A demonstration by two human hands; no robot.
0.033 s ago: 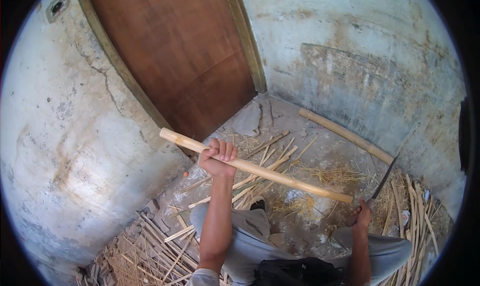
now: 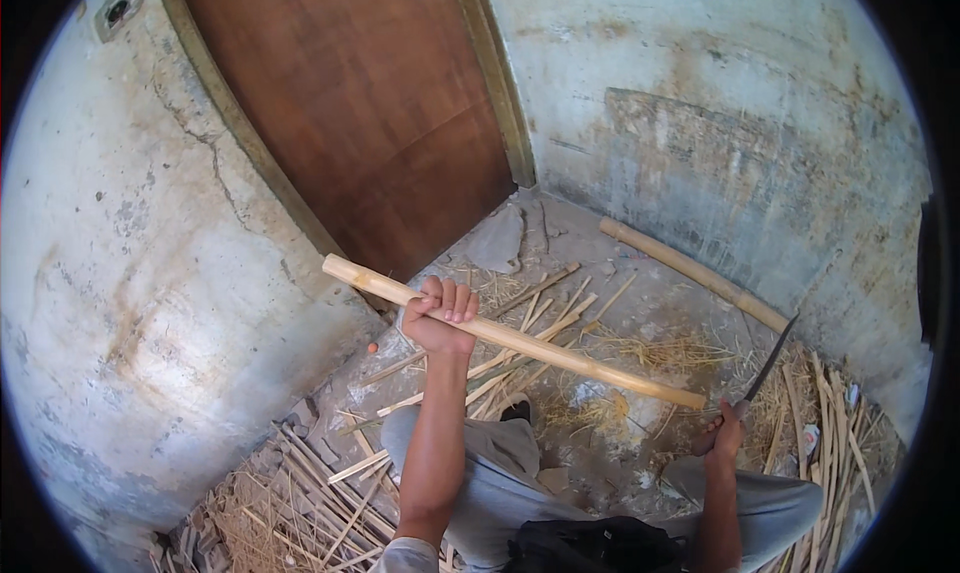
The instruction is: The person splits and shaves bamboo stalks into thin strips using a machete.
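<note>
My left hand (image 2: 440, 316) is closed around a peeled bamboo pole (image 2: 560, 356), nearer its upper left end. The pole slants across in front of me, its lower right end close to my right hand (image 2: 722, 436). That hand grips the handle of a machete (image 2: 768, 363), whose long dark blade points up and away to the right. Blade and pole are apart. Parts of the machete's handle are hidden by my fingers.
Another bamboo pole (image 2: 690, 271) lies along the right wall. Split bamboo strips (image 2: 535, 338) and shavings (image 2: 665, 351) litter the floor ahead. More strips are heaped at the left (image 2: 325, 493) and right (image 2: 830, 433). A brown door (image 2: 360, 103) stands at the back.
</note>
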